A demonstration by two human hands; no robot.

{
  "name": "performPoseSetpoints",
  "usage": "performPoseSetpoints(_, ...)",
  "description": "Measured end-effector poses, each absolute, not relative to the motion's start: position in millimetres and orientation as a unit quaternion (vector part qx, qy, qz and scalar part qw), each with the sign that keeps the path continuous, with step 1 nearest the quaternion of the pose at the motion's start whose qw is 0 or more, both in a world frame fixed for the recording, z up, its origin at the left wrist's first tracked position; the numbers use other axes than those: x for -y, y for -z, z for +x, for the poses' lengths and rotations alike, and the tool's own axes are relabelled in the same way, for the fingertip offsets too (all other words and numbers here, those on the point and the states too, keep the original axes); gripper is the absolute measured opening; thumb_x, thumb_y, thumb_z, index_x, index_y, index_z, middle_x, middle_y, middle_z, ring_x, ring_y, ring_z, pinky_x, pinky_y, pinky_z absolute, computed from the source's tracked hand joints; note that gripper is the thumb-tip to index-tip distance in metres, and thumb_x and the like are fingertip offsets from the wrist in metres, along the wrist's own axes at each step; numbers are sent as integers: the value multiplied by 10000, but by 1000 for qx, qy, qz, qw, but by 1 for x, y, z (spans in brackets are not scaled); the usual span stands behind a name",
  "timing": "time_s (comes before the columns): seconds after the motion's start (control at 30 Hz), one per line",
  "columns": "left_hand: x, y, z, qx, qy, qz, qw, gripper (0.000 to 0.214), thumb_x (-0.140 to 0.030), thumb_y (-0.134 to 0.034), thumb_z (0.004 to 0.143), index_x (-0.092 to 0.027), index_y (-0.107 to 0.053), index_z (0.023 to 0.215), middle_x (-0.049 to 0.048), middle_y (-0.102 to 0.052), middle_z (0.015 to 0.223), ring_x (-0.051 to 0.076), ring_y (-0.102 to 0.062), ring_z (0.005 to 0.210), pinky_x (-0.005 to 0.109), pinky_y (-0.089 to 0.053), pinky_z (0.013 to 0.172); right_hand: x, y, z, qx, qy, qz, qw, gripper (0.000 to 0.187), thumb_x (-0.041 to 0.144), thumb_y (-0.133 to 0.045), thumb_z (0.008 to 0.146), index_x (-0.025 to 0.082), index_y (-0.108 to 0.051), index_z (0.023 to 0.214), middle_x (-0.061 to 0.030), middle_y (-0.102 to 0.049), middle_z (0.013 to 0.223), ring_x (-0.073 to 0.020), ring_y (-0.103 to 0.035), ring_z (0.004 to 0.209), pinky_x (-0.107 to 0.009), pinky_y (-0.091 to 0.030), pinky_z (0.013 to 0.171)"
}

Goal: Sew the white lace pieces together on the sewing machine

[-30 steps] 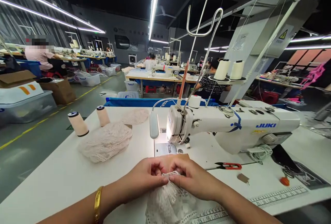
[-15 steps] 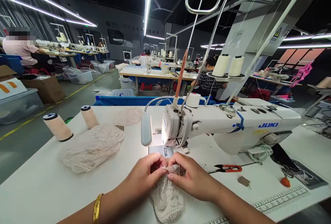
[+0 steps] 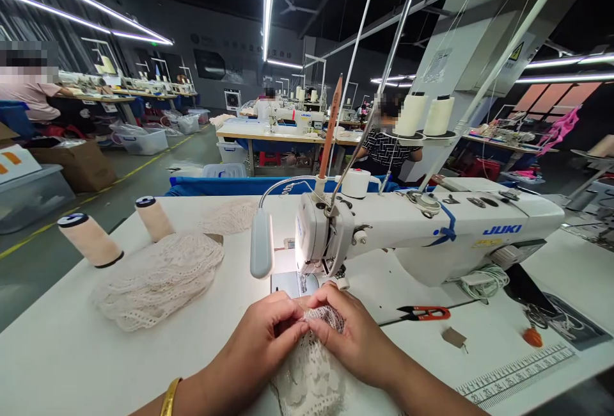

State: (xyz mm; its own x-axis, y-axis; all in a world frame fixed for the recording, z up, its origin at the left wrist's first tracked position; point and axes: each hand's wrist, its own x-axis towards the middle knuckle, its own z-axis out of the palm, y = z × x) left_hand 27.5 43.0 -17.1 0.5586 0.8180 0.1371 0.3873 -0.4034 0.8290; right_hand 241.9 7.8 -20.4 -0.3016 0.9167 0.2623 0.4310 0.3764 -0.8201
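A piece of off-white eyelet lace (image 3: 311,371) lies in front of the sewing machine (image 3: 432,224), just short of its needle plate (image 3: 283,283), with its upper edge bunched between two hands and the rest hanging down onto the white table (image 3: 57,352). The left hand (image 3: 256,336) pinches that edge between thumb and curled forefinger; the right hand (image 3: 359,333) does the same from the other side, the two thumb tips almost meeting. The left wrist wears a gold bangle (image 3: 169,397). At the machine's needle end a slim lamp (image 3: 261,249) shines on the plate. Left of the machine spreads a larger heap of lace (image 3: 158,281), with a smaller lace pile (image 3: 230,216) behind it and two peach thread cones (image 3: 91,241) tilted beside it. In front of the machine's arm, to the right of the hands, lie red-handled snips (image 3: 429,313), a small brown tag (image 3: 453,338), an orange trinket (image 3: 532,337) and a ruler (image 3: 522,374). A pencil (image 3: 332,128) stands upright on the machine's head, near a white spool (image 3: 355,184). Above and behind the machine, two cream cones (image 3: 411,116) sit on a stand; beyond them sits a person in a black patterned top (image 3: 386,147).
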Motion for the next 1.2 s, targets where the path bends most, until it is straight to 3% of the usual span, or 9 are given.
performPoseSetpoints(0.17, -38, 16, 30, -384, -290, 781, 397, 271, -393, -614, 955, -195, -677, 782, 17, -632, 762, 174, -547, 707, 273, -405, 654, -7, 24, 239, 745, -305, -456, 380, 158, 342, -542, 1040, 244, -584, 924, -10, -665, 933, -198, -599, 882, -318, -444, 800)
performPoseSetpoints(0.33, -35, 12, 33, -380, -279, 740, 480, 268, -409, -619, 947, -191, -712, 1074, -13, -596, 774, 158, -496, 698, 258, -395, 640, -6, 24, 237, 763, -275, -434, 392, 150, 301, -509, 1043, 245, -548, 910, 4, -633, 906, -186, -591, 860, -309, -422, 779)
performPoseSetpoints(0.53, -36, 9, 34, -407, -279, 718, 490, 309, -479, -620, 905, -176, -658, 855, -1, -587, 756, 166, -489, 713, 274, -379, 653, -7, 28, 237, 762, -277, -436, 391, 157, 330, -500, 1056, 250, -543, 927, 8, -628, 909, -185, -576, 838, -300, -411, 740)
performPoseSetpoints(0.7, -36, 9, 34, -397, -300, 747, 441, 320, -472, -619, 921, -189, -615, 773, 29, -647, 804, 183, -553, 740, 280, -417, 661, -4, 28, 237, 765, -271, -434, 392, 168, 330, -462, 1075, 249, -524, 941, -8, -616, 938, -199, -566, 880, -314, -417, 764)
performPoseSetpoints(0.8, -36, 10, 33, -374, -325, 771, 400, 322, -464, -615, 950, -192, -637, 781, 36, -655, 843, 188, -587, 765, 281, -450, 675, 0, 23, 238, 758, -303, -433, 382, 140, 356, -463, 1085, 255, -560, 1078, -28, -642, 1043, -212, -582, 943, -329, -451, 803)
performPoseSetpoints(0.87, -36, 13, 32, -354, -339, 786, 377, 285, -411, -604, 971, -198, -627, 783, 31, -657, 865, 184, -609, 790, 278, -474, 697, 2, 20, 239, 758, -318, -427, 377, 143, 364, -491, 1081, 263, -574, 1136, -31, -655, 1086, -218, -596, 987, -341, -471, 844)
performPoseSetpoints(0.93, -35, 16, 31, -335, -342, 802, 358, 216, -331, -574, 988, -206, -617, 817, 22, -672, 892, 178, -635, 823, 277, -502, 735, 3, 18, 239, 767, -306, -416, 380, 111, 346, -505, 1080, 262, -578, 1073, -22, -655, 1057, -215, -608, 991, -347, -477, 869)
performPoseSetpoints(1.03, -29, 18, 29, -323, -343, 827, 306, 133, -200, -512, 979, -225, -625, 914, 2, -696, 907, 163, -652, 819, 272, -522, 752, 4, 15, 239, 791, -256, -396, 391, 115, 285, -492, 1087, 260, -537, 984, -6, -643, 983, -194, -615, 926, -330, -484, 840)
performPoseSetpoints(1.2, -15, 14, 29, -274, -400, 859, 166, 158, -95, -487, 927, -237, -549, 902, -30, -647, 819, 133, -604, 715, 227, -499, 662, 11, 11, 241, 852, -40, -292, 433, 139, 194, -434, 1121, 239, -566, 1127, -14, -663, 948, -178, -611, 875, -300, -500, 796)
